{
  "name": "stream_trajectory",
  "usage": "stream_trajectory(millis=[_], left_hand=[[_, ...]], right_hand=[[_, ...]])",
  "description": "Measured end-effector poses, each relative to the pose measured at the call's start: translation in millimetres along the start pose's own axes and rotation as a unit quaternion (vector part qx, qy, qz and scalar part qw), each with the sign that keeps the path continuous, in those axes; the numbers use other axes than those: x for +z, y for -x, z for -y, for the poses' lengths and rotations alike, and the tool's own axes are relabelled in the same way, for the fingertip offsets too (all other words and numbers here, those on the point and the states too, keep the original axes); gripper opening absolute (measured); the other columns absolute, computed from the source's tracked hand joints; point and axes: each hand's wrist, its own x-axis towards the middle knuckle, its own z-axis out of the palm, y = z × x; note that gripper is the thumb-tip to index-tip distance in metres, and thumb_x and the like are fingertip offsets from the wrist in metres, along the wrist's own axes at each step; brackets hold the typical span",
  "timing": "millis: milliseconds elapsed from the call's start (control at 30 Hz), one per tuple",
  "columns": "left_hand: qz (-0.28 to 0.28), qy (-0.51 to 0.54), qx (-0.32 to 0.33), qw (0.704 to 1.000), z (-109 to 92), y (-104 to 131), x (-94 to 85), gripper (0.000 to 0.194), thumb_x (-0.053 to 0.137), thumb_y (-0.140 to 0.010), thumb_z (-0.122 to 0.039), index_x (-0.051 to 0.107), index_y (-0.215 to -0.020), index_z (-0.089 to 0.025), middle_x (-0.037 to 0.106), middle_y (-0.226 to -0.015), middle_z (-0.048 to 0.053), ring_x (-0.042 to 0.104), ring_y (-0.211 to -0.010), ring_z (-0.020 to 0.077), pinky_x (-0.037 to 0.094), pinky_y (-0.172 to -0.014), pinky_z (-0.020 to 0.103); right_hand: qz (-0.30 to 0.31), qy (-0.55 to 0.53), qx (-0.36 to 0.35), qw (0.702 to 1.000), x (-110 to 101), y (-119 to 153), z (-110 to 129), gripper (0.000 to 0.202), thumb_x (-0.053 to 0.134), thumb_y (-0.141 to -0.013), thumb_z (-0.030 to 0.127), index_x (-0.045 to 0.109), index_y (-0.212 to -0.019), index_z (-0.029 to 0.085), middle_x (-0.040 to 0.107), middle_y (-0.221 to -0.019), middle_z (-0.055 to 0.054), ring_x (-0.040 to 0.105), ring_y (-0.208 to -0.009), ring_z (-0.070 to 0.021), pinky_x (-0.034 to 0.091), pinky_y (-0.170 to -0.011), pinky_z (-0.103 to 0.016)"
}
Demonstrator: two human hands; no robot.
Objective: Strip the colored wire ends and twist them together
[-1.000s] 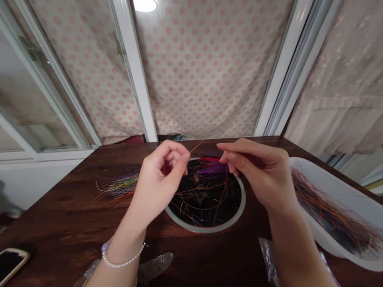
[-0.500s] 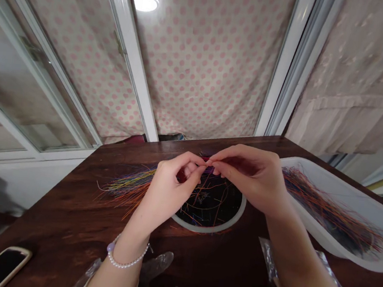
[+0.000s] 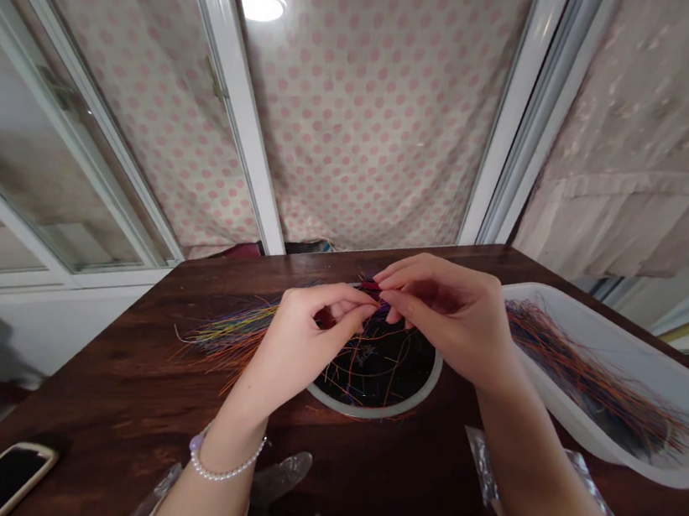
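Observation:
My left hand [image 3: 308, 338] pinches thumb and forefinger together over a round black tray with a pale rim [image 3: 384, 412]. Close beside its fingertips, my right hand [image 3: 460, 320] also holds its thumb and fingers in a pinch. A thin reddish wire seems to run at the left fingertips; what lies between the right fingertips is too small to make out. Several cut wire bits lie on the tray, and something purple shows behind the fingers. Left of the tray, a bundle of coloured wires [image 3: 236, 333] in yellow, orange and blue spreads over the dark wooden table [image 3: 133, 366].
On the right stands a white plastic tub [image 3: 604, 449] with many orange and blue wires [image 3: 589, 371] in it. A phone [image 3: 1, 482] rests at the lower left. Clear plastic glove fingers [image 3: 290, 475] lie near my left forearm. Curtained glass doors [image 3: 370, 109] rise behind the table.
My left fingertips have shifted slightly right and down, below the right fingertips. My right hand has stayed nearly in place, its finger and thumb a little farther apart.

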Motion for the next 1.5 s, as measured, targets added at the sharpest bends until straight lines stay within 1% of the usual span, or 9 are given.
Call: stream_trajectory(millis=[267, 367, 467, 600, 800, 1033, 1233, 1367, 1500], left_hand=[[-0.011, -0.009, 0.048, 0.999, -2.0, 0.3, 1.5, 0.012, 0.064, -0.083, -0.014, 0.075, -0.077, -0.015, 0.06, -0.059, -0.002, 0.049, -0.054, 0.0066, 0.04, -0.051, 0.017], [-0.025, -0.029, 0.071, 0.997, -2.4, 0.4, 0.8, 0.012, 0.063, -0.083, -0.013, 0.073, -0.076, -0.015, 0.058, -0.059, -0.003, 0.048, -0.053, 0.0063, 0.041, -0.052, 0.017], [-0.041, -0.031, 0.069, 0.996, -3.3, 1.1, -0.4, 0.01, 0.065, -0.084, -0.015, 0.072, -0.076, -0.015, 0.058, -0.058, -0.003, 0.047, -0.052, 0.006, 0.041, -0.05, 0.016], [-0.061, -0.017, 0.062, 0.996, -4.0, 2.1, -0.9, 0.01, 0.065, -0.083, -0.015, 0.071, -0.075, -0.015, 0.062, -0.056, -0.002, 0.053, -0.05, 0.007, 0.044, -0.048, 0.016], [-0.1, 0.018, 0.075, 0.992, -2.6, 1.9, 0.9, 0.01, 0.065, -0.083, -0.013, 0.073, -0.08, -0.016, 0.075, -0.069, 0.001, 0.068, -0.059, 0.0096, 0.056, -0.056, 0.016], [-0.097, 0.057, 0.087, 0.99, -8.0, 4.1, -1.0, 0.012, 0.067, -0.085, -0.011, 0.075, -0.08, -0.018, 0.077, -0.074, 0.0, 0.073, -0.065, 0.0103, 0.061, -0.063, 0.016], [-0.106, 0.031, 0.106, 0.988, -7.1, 6.5, -1.8, 0.014, 0.068, -0.085, -0.009, 0.077, -0.083, -0.02, 0.078, -0.077, -0.002, 0.074, -0.068, 0.0095, 0.062, -0.067, 0.015], [-0.106, 0.019, 0.125, 0.986, -7.2, 7.1, -1.6, 0.017, 0.067, -0.085, -0.006, 0.077, -0.084, -0.021, 0.078, -0.079, -0.004, 0.073, -0.069, 0.0077, 0.06, -0.069, 0.013], [-0.096, 0.012, 0.133, 0.986, -7.4, 7.7, -2.1, 0.019, 0.066, -0.086, -0.006, 0.077, -0.086, -0.022, 0.079, -0.082, -0.004, 0.073, -0.07, 0.008, 0.061, -0.07, 0.014]], right_hand=[[0.01, 0.024, -0.023, 0.999, 1.4, 0.0, -2.0, 0.009, 0.075, -0.078, 0.012, 0.075, -0.079, 0.021, 0.073, -0.079, -0.001, 0.068, -0.074, -0.0132, 0.057, -0.066, -0.024], [0.007, 0.023, -0.018, 1.0, 2.6, 0.1, -1.6, 0.009, 0.074, -0.078, 0.013, 0.074, -0.081, 0.021, 0.073, -0.08, -0.001, 0.068, -0.075, -0.0139, 0.057, -0.067, -0.025], [-0.006, 0.022, -0.013, 1.0, 3.0, 0.0, -1.4, 0.007, 0.074, -0.079, 0.014, 0.073, -0.081, 0.02, 0.072, -0.079, -0.001, 0.067, -0.074, -0.0128, 0.056, -0.065, -0.024], [-0.005, 0.025, -0.005, 1.0, 2.4, 0.4, -1.7, 0.004, 0.073, -0.08, 0.016, 0.072, -0.079, 0.02, 0.071, -0.077, -0.001, 0.066, -0.073, -0.0132, 0.054, -0.063, -0.024], [0.012, 0.001, 0.022, 1.0, 2.0, 1.1, -2.5, 0.006, 0.075, -0.078, 0.017, 0.072, -0.074, 0.02, 0.07, -0.081, -0.003, 0.066, -0.076, -0.0143, 0.054, -0.066, -0.026], [0.066, -0.105, 0.081, 0.989, -4.5, -1.0, -2.6, 0.005, 0.081, -0.075, 0.02, 0.077, -0.071, 0.021, 0.07, -0.102, -0.005, 0.067, -0.097, -0.0164, 0.055, -0.089, -0.03], [0.144, -0.221, 0.173, 0.949, -6.7, -1.3, -4.3, 0.007, 0.079, -0.08, 0.024, 0.078, -0.074, 0.02, 0.072, -0.096, -0.003, 0.068, -0.084, -0.0105, 0.054, -0.081, -0.022], [0.151, -0.26, 0.205, 0.931, -5.7, -1.4, -4.9, 0.01, 0.081, -0.079, 0.027, 0.076, -0.074, 0.02, 0.073, -0.093, -0.002, 0.068, -0.081, -0.0096, 0.057, -0.074, -0.019], [0.158, -0.263, 0.217, 0.927, -6.7, -1.2, -5.6, 0.011, 0.082, -0.078, 0.027, 0.075, -0.073, 0.019, 0.072, -0.093, -0.002, 0.067, -0.081, -0.0094, 0.058, -0.071, -0.019]])
